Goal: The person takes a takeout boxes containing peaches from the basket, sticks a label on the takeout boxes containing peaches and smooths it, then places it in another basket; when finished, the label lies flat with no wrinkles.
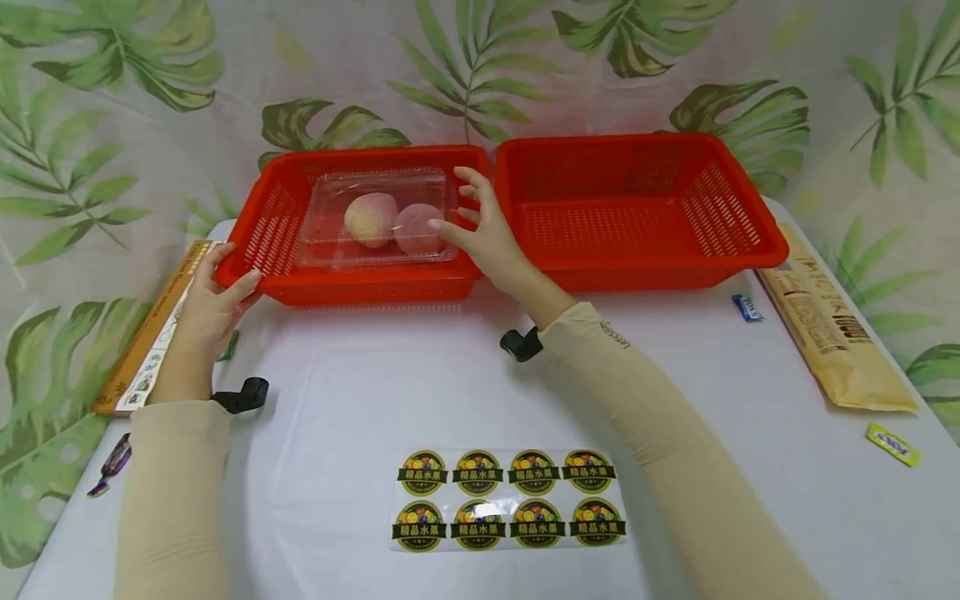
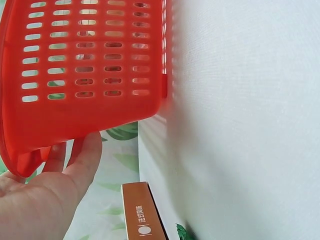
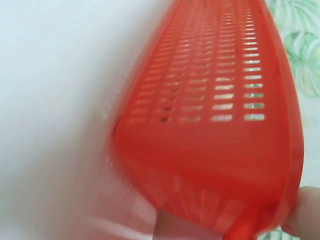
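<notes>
- Fingers of the left hand [image 1: 212,302] curl round the near-left corner of the left basket [image 1: 285,218], thumb on the rim; the left wrist view shows fingers under the lip.
- Right hand [image 1: 480,229] reaches over that basket's right rim, fingers spread and touching the clear box [image 1: 378,218], not clearly gripping it.
- Box sits inside the left basket, at about 11 o'clock from the sticker sheet [image 1: 508,498]. It looks light, thin and slippery, likely to crush; its side edges seem safest to hold.
- Two peaches [image 1: 371,218] lie in it, soft and easily bruised.
- Right basket [image 1: 637,208], at 1 o'clock, holds nothing visible.
</notes>
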{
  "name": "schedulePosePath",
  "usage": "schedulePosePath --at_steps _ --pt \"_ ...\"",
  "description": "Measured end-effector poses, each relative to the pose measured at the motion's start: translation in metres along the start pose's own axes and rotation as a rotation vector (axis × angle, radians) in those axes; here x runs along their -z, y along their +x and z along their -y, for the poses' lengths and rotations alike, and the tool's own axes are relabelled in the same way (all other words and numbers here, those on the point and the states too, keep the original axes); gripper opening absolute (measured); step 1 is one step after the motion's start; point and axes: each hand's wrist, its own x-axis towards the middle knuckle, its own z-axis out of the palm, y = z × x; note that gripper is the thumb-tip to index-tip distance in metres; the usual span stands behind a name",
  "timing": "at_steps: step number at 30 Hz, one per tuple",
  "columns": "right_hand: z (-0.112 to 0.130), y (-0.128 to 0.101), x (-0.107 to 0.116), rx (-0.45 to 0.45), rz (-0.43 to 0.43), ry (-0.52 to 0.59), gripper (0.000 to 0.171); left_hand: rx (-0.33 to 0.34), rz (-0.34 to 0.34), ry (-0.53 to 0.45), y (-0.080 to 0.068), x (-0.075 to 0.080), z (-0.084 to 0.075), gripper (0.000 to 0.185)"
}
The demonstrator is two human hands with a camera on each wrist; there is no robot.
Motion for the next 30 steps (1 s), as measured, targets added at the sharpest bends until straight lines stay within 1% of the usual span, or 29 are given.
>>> schedulePosePath --at_steps 5,7,9,12,14,17,19,22,26,28,30 --pt "-0.015 0.021 -0.008 -0.088 -0.010 0.000 0.068 -0.010 -0.009 -0.008 0.000 0.004 0.003 0.066" --pt "-0.016 0.027 -0.011 -0.132 -0.019 0.003 0.067 -0.022 -0.006 0.007 0.002 0.005 0.004 0.066" --pt "-0.017 0.032 -0.012 -0.176 -0.023 -0.001 0.067 -0.030 -0.026 -0.001 0.004 0.006 0.006 0.063" --pt "-0.017 0.038 -0.014 -0.231 -0.021 0.007 0.066 -0.040 -0.028 0.011 0.005 0.006 0.008 0.063" --pt "-0.017 0.041 -0.016 -0.264 -0.013 0.011 0.065 -0.038 -0.027 -0.017 0.004 0.004 0.007 0.064" --pt "-0.018 0.045 -0.018 -0.301 -0.006 0.047 0.063 -0.034 -0.008 -0.040 0.002 0.002 0.005 0.065" --pt "-0.019 0.047 -0.019 -0.327 -0.019 0.063 0.062 -0.029 -0.004 -0.075 0.001 0.000 0.004 0.065" --pt "-0.021 0.050 -0.020 -0.368 -0.046 0.082 0.061 -0.028 0.000 -0.088 0.002 -0.001 0.004 0.065" --pt "-0.022 0.051 -0.023 -0.428 -0.048 0.063 0.062 -0.026 -0.004 -0.102 0.002 -0.001 0.004 0.066" --pt "-0.021 0.051 -0.025 -0.444 -0.042 0.054 0.062 -0.028 -0.002 -0.113 0.002 0.000 0.004 0.065" --pt "-0.021 0.051 -0.027 -0.449 -0.039 0.057 0.061 -0.037 0.000 -0.103 0.005 0.004 0.007 0.065"
